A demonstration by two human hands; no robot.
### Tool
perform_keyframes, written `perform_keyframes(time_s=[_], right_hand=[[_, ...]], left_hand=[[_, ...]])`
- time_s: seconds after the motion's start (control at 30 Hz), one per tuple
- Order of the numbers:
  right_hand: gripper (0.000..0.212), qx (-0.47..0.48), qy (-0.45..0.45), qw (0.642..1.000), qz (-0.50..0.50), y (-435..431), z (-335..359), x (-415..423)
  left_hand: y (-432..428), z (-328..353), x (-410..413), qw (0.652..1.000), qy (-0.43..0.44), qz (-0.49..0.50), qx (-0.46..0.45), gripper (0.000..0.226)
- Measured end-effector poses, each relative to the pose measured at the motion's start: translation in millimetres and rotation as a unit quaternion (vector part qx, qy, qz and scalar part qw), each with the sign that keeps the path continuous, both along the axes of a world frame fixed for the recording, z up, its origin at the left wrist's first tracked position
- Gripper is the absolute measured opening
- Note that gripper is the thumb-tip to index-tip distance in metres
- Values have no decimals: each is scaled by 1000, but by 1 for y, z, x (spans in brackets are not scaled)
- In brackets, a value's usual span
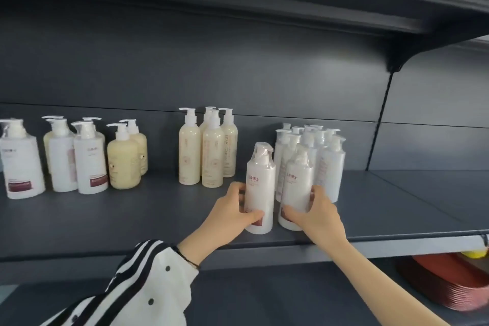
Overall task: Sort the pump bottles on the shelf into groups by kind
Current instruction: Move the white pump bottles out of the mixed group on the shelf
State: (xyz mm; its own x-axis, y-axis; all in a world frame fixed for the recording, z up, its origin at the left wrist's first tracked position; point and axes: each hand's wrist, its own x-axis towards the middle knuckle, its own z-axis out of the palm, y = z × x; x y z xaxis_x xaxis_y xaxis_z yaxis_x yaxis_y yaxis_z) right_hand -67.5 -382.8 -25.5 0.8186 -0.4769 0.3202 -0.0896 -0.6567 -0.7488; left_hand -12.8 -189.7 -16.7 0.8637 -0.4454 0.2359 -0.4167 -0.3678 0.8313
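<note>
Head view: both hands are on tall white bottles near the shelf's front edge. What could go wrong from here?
The left hand grips a white bottle standing close to the shelf edge; a slip could send it off. The right hand holds the front bottle of a tight white cluster; a nudge might topple its neighbours. Wrap on the pumps may make grips slippery.

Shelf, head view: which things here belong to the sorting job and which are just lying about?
Job:
- wrapped white bottle in left hand
- front white bottle in right hand
- white group behind
- tall cream bottles
- mixed bottles at left

Not job:
- stacked red trays on the lower shelf
- yellow item, partly hidden
</note>
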Motion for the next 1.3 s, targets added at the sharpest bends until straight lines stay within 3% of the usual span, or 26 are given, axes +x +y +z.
perform_keyframes(time_s=[0.43,0.67,0.77,0.83,0.9,1.0,1.2,1.3], right_hand=[[75,19,-33,999,39,-92,4,26],[79,11,-28,999,42,-104,3,42],[71,-18,-10,1000,13,-102,5,44],[60,-44,17,999,-12,-101,9,43],[49,-91,48,994,-28,-99,12,39],[31,-176,62,982,-12,-88,14,30],[12,-291,23,946,142,-26,33,20],[21,-341,7,914,220,22,40,30]], left_hand=[[-85,-7,12,994,-31,108,-13,56],[-95,-11,22,990,7,134,-41,47],[-90,-10,22,992,-6,124,-11,47],[-79,-8,22,989,-47,128,58,39],[-63,-4,20,960,-141,159,183,25],[-36,0,17,885,-270,209,315,22],[24,-2,18,817,-294,246,432,34],[63,-2,18,802,-293,272,444,34]])
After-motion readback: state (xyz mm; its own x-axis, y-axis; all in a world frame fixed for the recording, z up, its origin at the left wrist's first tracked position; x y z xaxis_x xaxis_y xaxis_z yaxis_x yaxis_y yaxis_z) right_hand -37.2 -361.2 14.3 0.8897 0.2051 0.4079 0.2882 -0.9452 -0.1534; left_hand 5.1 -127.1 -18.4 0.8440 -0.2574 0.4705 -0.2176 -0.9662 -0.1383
